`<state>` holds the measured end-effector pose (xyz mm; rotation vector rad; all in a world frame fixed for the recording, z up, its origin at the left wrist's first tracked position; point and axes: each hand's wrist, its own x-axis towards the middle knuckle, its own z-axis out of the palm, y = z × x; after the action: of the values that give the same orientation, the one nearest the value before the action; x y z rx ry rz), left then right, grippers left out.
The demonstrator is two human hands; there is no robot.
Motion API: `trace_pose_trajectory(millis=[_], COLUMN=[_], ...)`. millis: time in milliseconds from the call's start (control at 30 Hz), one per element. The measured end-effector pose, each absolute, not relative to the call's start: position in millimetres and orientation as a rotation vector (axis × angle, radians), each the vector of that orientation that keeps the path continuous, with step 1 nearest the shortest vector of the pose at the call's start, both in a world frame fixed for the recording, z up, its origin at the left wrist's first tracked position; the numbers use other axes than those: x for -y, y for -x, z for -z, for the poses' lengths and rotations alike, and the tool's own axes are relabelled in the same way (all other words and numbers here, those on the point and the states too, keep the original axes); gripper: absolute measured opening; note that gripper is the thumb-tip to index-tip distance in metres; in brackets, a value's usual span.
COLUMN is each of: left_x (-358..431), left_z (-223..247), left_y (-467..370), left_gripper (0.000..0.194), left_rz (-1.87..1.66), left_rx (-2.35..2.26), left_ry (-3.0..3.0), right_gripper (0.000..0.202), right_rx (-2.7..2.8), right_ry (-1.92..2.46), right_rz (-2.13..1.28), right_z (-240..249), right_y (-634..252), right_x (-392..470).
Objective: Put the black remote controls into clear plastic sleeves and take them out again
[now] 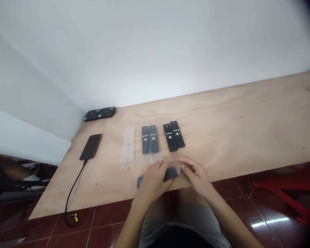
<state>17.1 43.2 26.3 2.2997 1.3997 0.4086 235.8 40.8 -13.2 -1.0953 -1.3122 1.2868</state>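
Meeting a smooth white wall, the pale plywood table underlies the left hand gripping a slim black remote, the right hand pinching clear plastic film.

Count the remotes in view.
5: left sleeved remote and right sleeved remote, side by side; left bare remote and right bare remote, right of those; held remote, partly hidden by the left hand. Another under the hands can't be ruled out.

From afar I see a plain room, home or workroom I can't tell: an unpainted wooden table under the left grip and right grip, a white wall beyond them, red floor tiles below.
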Motion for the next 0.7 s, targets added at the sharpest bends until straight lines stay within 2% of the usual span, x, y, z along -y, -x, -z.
trace_pose_trajectory(millis=[67, 333, 433, 567, 633, 700], left_x=[-42.2, -34.5, -33.6, -34.3, -34.5, -34.1], left_z=[-24.6, -16.5, -16.9, -15.9, -13.6, -10.8], left_y=[-15.6, -25.2, -28.5, -18.4, -12.1, -9.2], left_gripper=[0.044, 0.041, 0.039, 0.023, 0.018, 0.02], left_rz=[-0.414, -0.502, -0.545, -0.625, -0.665, -0.692], left_rx=[-1.396, -1.253, -1.174, -1.199, -1.228, -1.227], left_ry=[-2.309, -2.391, -2.423, -2.392, -2.348, -2.314], right_gripper=[0.029, 0.026, 0.019, 0.017, 0.021, 0.036], right_rx=[1.414, 1.88, 2.053, 2.052, 2.044, 2.078], right_ry=[1.133, 1.297, 1.253, 1.238, 1.243, 1.233], right_rz=[-1.164, -0.788, -0.802, -0.857, -0.845, -0.822], right_z=[13.7, 5.0, 0.1, 1.8, 2.3, -1.2], right_y=[-243.5, -269.7, -276.2, -293.9, -302.2, -305.5], right_x=[-41.1, -38.9, -38.5, -38.9, -38.6, -37.9])
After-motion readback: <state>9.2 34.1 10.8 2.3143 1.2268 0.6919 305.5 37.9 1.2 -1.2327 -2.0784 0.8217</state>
